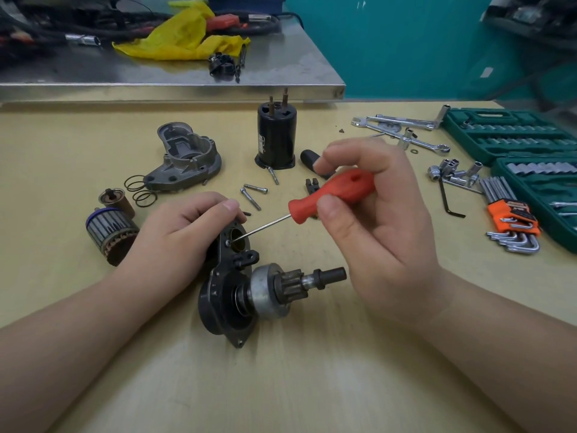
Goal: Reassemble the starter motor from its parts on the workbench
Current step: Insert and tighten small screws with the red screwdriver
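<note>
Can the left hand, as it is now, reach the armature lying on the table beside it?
Probably yes, but not freely. The armature lies just beyond the left hand with nothing between them. That hand, however, grips the black housing while the right hand works the screwdriver.

Workbench top (pixel 312 385) pale tan, plain. Screwdriver (pixel 331 196): red-orange handle, bright silver shaft. Black housing plate (pixel 224 295), dull and scuffed, with a grey-silver drive gear (pixel 271 292) and dark shaft. Armature (pixel 109 232): blue band at the top, grey-and-black vertical striping below, coppery brown at the base. Cylindrical motor case (pixel 276 139) glossy black, with rust-brown studs. End cover (pixel 184 157) matt grey metal. Socket set cases (pixel 515 135) dark green, sockets silver. Hex key holder (pixel 512 214) orange. Crumpled bag (pixel 184 32) on the steel shelf yellow.
</note>
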`<move>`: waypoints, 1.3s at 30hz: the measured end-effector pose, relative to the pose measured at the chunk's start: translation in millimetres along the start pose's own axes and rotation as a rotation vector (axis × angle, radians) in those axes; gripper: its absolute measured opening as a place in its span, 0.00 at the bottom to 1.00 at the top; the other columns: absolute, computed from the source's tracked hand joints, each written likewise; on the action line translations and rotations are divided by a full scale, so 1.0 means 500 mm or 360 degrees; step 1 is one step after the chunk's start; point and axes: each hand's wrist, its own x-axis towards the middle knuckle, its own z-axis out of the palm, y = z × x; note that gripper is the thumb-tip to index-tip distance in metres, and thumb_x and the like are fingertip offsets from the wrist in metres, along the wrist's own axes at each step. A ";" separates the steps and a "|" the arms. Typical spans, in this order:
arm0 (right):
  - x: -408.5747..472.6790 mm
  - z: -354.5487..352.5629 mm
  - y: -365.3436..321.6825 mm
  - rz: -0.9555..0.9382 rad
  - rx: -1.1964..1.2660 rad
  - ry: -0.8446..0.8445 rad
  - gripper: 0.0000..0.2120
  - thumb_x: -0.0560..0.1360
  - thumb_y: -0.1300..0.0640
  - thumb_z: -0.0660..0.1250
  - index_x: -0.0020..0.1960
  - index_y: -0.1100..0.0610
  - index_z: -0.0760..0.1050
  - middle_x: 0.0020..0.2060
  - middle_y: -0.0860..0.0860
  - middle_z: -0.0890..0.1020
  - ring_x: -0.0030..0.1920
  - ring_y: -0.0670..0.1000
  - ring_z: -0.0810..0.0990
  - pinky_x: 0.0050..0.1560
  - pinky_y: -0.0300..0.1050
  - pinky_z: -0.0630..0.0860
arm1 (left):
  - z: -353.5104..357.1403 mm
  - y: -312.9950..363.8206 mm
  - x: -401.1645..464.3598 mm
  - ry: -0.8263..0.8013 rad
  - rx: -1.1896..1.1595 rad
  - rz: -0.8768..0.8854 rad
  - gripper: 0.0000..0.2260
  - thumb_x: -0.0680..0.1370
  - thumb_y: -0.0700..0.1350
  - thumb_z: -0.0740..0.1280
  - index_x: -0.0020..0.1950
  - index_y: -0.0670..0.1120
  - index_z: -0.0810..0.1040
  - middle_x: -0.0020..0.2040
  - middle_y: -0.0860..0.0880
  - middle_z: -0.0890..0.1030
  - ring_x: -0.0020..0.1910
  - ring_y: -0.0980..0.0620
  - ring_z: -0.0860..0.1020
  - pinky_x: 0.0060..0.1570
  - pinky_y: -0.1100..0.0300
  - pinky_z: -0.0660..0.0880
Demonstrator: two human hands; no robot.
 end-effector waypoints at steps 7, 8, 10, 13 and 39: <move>0.012 -0.002 0.003 0.0109 0.0031 0.0025 0.14 0.84 0.52 0.66 0.69 0.48 0.74 0.53 0.48 0.80 0.47 0.55 0.80 0.42 0.57 0.79 | -0.001 -0.003 0.000 0.0008 0.0040 0.0005 0.12 0.85 0.54 0.66 0.49 0.53 0.87 0.43 0.50 0.84 0.44 0.52 0.81 0.46 0.55 0.75; 0.011 -0.004 0.004 0.0126 0.0058 -0.0007 0.17 0.84 0.54 0.64 0.72 0.49 0.72 0.56 0.49 0.79 0.49 0.58 0.79 0.44 0.61 0.79 | -0.001 -0.003 0.000 0.0008 0.0043 0.0003 0.12 0.86 0.52 0.66 0.49 0.53 0.87 0.42 0.50 0.84 0.44 0.52 0.81 0.46 0.55 0.74; 0.008 -0.003 0.003 0.0135 0.0080 -0.0055 0.22 0.83 0.59 0.62 0.76 0.51 0.68 0.60 0.50 0.77 0.51 0.61 0.78 0.48 0.63 0.78 | 0.000 -0.003 0.001 0.0012 0.0023 -0.0009 0.12 0.86 0.51 0.66 0.48 0.52 0.87 0.42 0.49 0.84 0.44 0.50 0.81 0.45 0.56 0.74; 0.010 0.002 0.001 0.0133 0.0085 -0.0034 0.20 0.84 0.60 0.63 0.76 0.53 0.67 0.56 0.51 0.78 0.48 0.51 0.81 0.46 0.52 0.79 | 0.001 -0.003 0.000 0.0005 0.0016 -0.0019 0.12 0.86 0.51 0.66 0.48 0.52 0.87 0.41 0.47 0.84 0.44 0.49 0.81 0.45 0.55 0.74; 0.005 0.004 -0.007 0.0107 0.0230 0.0042 0.23 0.85 0.60 0.62 0.79 0.58 0.64 0.57 0.53 0.81 0.45 0.54 0.81 0.45 0.42 0.77 | 0.000 -0.004 0.001 0.0004 -0.0041 0.0005 0.14 0.82 0.58 0.65 0.48 0.53 0.87 0.40 0.48 0.84 0.39 0.59 0.79 0.41 0.64 0.74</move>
